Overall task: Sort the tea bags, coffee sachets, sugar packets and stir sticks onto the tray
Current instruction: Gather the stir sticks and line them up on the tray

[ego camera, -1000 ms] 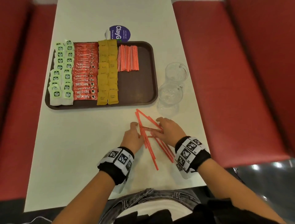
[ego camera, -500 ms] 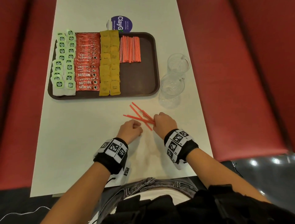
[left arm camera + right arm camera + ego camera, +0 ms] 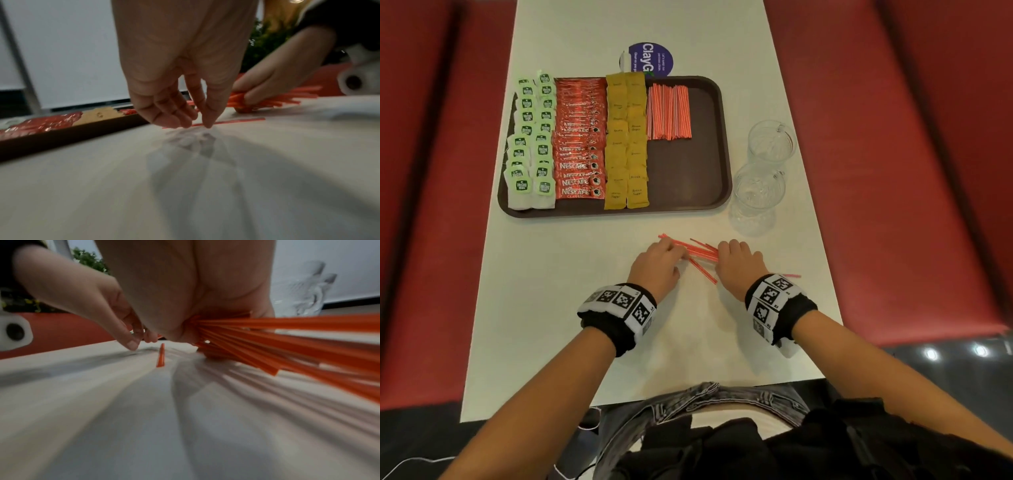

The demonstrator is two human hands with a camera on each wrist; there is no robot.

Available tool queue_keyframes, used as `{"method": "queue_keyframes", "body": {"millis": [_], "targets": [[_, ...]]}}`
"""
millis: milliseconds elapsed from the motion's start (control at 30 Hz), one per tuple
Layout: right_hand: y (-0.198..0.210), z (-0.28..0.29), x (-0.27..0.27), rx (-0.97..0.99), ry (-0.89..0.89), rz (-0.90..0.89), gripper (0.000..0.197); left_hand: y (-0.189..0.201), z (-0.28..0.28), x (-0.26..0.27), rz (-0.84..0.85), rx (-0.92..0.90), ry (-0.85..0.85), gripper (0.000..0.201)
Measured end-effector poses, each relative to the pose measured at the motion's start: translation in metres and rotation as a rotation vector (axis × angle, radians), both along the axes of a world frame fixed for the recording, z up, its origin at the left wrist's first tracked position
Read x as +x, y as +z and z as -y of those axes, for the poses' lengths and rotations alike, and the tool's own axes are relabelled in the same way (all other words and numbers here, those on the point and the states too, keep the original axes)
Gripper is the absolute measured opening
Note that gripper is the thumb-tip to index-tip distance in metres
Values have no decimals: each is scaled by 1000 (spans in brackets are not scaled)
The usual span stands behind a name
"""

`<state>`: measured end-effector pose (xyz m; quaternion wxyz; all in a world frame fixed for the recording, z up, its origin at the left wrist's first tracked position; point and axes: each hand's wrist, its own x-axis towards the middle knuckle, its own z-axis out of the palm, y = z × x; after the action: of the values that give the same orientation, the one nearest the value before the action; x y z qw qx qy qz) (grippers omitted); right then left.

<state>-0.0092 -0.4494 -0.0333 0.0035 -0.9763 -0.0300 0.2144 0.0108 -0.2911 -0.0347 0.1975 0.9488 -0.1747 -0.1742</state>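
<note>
Partly hidden in the right hand (image 3: pixel 185 288), gripped stir sticks (image 3: pixel 287 337) fan out; left hand (image 3: pixel 180 73) fingertips touch one stick (image 3: pixel 236 121).

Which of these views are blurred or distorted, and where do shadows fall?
Head view: sharp at the brown plastic tray, wide-angle bend at the edges. Left wrist view: soft, with a grey shadow on the white table below the left hand. Right wrist view: blurred; the orange plastic stir sticks smear and cast streaked shadows.

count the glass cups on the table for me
2. The farther glass cup stands right of the tray, and the nearer glass cup stands right behind it, toward the hands.
</note>
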Motion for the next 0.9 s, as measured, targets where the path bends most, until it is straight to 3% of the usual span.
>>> {"method": "queue_keyframes", "body": {"millis": [167,267,367,567,733,833,900], "targets": [[6,13,6,244,7,-78,27,3,-4,8,144,41,-216,42],[13,10,9,401,3,-208,29,4,-1,7,136,77,-283,36],[11,4,10,409,11,-218,30,3,1,10,133,93,-309,30],[9,7,14,492,-135,-239,27,-3,1,11,245,111,-377,25],[19,15,20,633,-240,-239,27,-9,-6,12,244,116,-413,32],[24,17,21,666,-254,-258,27,-14,-8,17,168,203,-512,31],[26,19,20,659,-250,-268,32,-7,-4,19,205,291,-563,27]]}}
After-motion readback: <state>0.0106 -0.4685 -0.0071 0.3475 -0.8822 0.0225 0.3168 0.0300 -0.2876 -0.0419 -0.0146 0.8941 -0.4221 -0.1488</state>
